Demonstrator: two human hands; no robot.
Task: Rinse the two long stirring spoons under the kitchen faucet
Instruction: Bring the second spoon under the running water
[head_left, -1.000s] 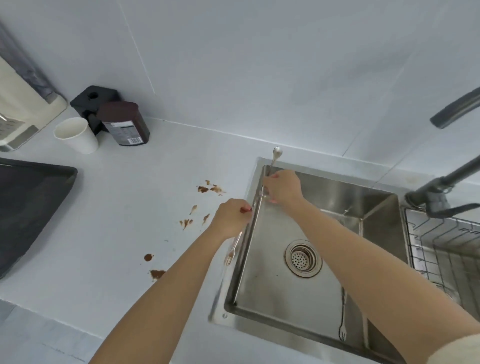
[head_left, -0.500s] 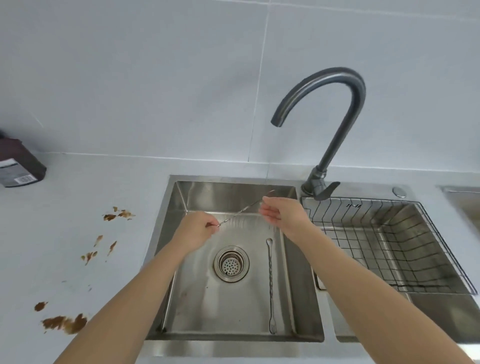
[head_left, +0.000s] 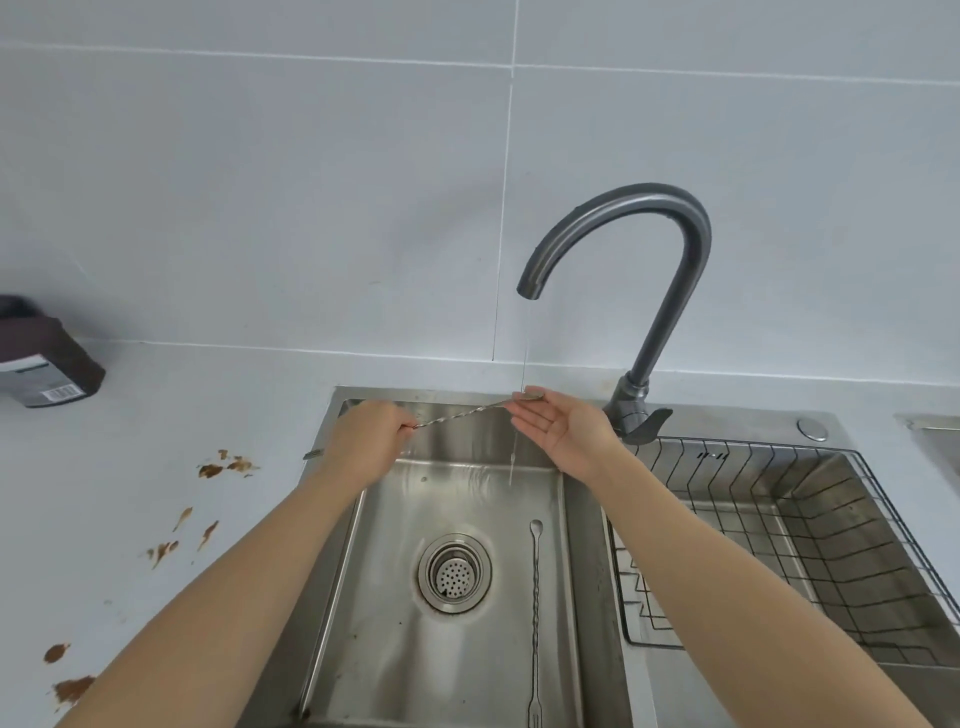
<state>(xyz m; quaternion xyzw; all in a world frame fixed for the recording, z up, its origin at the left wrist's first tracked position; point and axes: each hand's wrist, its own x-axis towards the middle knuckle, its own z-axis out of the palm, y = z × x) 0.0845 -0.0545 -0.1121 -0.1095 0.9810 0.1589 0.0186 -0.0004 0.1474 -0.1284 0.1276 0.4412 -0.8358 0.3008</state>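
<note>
Head view: left hand (head_left: 363, 441) pinches one spoon (head_left: 462, 413) by its handle, right hand (head_left: 563, 428) spread beneath its bowl under the faucet (head_left: 623, 249) trickle; second spoon (head_left: 535, 613) apparently lies in the sink (head_left: 467, 665); rub bowl, turn shaft.

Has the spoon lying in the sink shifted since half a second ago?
No. The second spoon lies in the same spot on the sink floor, just right of the drain strainer, bowl end toward the faucet, as before.
</note>
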